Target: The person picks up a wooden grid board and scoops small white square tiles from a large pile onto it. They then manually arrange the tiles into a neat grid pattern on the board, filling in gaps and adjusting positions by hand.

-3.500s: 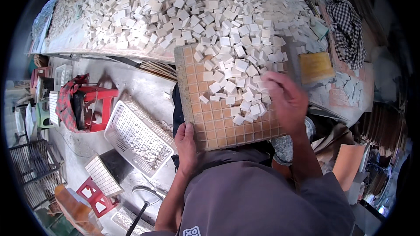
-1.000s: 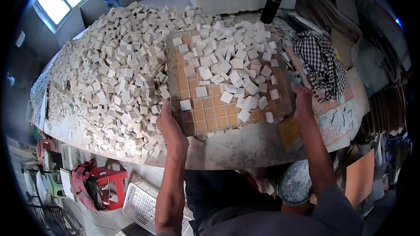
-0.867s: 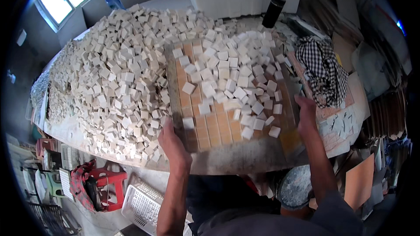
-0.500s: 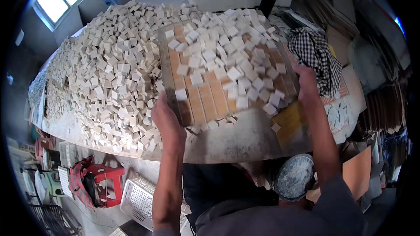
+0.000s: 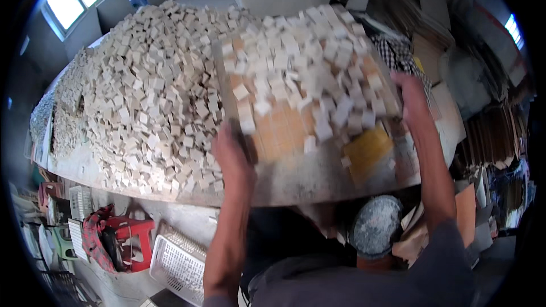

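Between my hands is a flat wooden tray (image 5: 223, 82) with a raised rim and an orange, grid-lined bed. Loose cream-white square tiles (image 5: 278, 88) lie jumbled over most of it; part of the orange bed shows at the near left. My left hand (image 5: 232, 150) grips the near-left rim, its fingers partly hidden. Around the right rim closes my right hand (image 5: 410, 88). The tray and the tiles on it are blurred. Directly left of the tray rises a large heap of similar tiles (image 5: 153, 91) on the table.
A yellow board (image 5: 368, 150) lies on the table (image 5: 290, 187) near the tray's right corner. Black-and-white checked cloth (image 5: 392, 51) is beyond my right hand. Below the edge stand a grey-crusted bucket (image 5: 375, 227), a white plastic basket (image 5: 176, 264) and a red stool (image 5: 139, 239).
Both hands and the tray have shifted slightly right. Tiles on the tray have slid about, covering more of the right side and baring a different patch of the bed.
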Available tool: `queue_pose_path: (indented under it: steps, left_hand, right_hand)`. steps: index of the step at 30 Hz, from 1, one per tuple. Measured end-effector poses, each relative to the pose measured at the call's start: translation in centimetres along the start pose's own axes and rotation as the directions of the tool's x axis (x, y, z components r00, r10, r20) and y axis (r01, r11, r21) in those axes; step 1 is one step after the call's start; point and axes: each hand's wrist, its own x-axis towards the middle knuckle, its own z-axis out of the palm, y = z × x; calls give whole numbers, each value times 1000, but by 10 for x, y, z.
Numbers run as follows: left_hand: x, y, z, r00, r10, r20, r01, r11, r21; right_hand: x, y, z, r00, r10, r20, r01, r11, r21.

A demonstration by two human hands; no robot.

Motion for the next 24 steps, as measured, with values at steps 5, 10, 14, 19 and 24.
queue_pose_path:
  steps: [5, 10, 14, 19, 24]
  left_hand:
    - [8, 15, 2, 994, -28, 102, 34, 998, -53]
    - [40, 9, 33, 998, -40, 52, 39, 999, 12]
    - [5, 1, 36, 998, -45, 49, 50, 994, -102]
    - [25, -11, 47, 992, 34, 124, -33, 999, -10]
    - [46, -42, 41, 992, 68, 109, -74, 996, 52]
  right_hand:
    - [-3, 10, -4, 996, 51, -77, -51, 999, 7]
    - [36, -3, -12, 971, 227, -73, -227, 974, 12]
    - [-4, -6, -13, 994, 52, -96, -59, 996, -67]
    - [18, -4, -25, 989, -10, -149, 2, 999, -50]
    - [1, -17, -30, 976, -146, -159, 123, 982, -146]
